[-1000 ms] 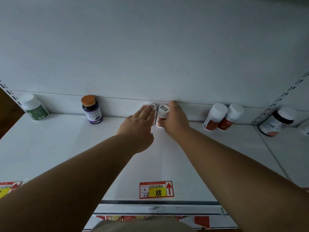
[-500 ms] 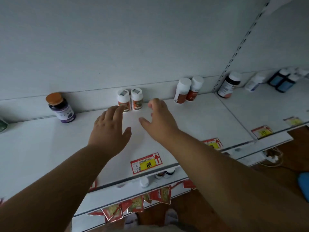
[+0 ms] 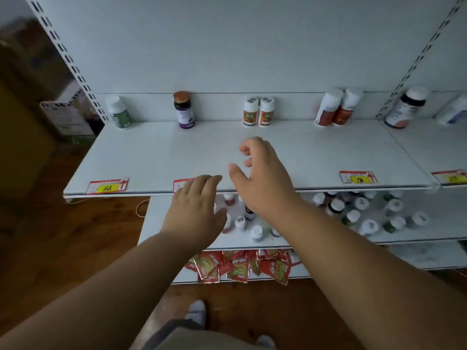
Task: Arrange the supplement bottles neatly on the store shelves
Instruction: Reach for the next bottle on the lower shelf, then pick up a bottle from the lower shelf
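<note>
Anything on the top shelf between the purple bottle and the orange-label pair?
Nothing. In the head view the top shelf is bare between the purple bottle and the orange-label pair; both hands hover nearer its front edge.

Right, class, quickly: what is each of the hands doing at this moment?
Left hand: open, fingers straight, holding nothing.
Right hand: open, fingers loosely curled, holding nothing.

Six bottles on the upper shelf [image 3: 290, 152], two orange-labelled bottles [image 3: 258, 111], three price tags [image 3: 107, 186]
</note>
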Demonstrator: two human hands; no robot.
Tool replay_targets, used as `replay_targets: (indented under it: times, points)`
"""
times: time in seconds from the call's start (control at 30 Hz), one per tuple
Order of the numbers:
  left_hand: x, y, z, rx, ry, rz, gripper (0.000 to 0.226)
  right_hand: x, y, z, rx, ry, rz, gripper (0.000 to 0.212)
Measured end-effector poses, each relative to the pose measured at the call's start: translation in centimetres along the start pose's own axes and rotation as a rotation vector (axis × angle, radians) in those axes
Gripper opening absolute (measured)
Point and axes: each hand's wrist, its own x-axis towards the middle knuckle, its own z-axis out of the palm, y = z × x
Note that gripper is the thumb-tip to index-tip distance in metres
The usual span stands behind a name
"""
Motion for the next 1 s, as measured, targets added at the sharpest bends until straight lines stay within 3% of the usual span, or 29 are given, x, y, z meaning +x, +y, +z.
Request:
replay_targets:
  times: [0.2,0.33,0.53,0.73,1.0]
  points:
    - [-6.1,-5.1,-0.9,0.009,-0.067,0.036,0.063,-5.3,-5.2,3.5,-0.055,-0.021,-0.001,0.033]
    - [-8.0,-10.9,-1.6,0.027,-0.133,0.086,0.064,-7.7,-9.0,8.0,-0.069,0.026,0.116,0.031]
    - [-11.4,-19.2,0.5,0.035,-0.271,0.088,0.068,-11.5,-11.4,16.3,-0.119,-0.093,0.237,0.036]
    - [-9.8,-23.2,7.9,-0.012,-0.297,0.057,0.068,-11.8,-6.2,24.2,-0.179,-0.163,0.29,0.041]
    - [-5.4,-27.3,23.9,-0.056,-0.302,-0.037,0.073,-8.7,6.5,36.9,-0.264,-0.227,0.298,0.046]
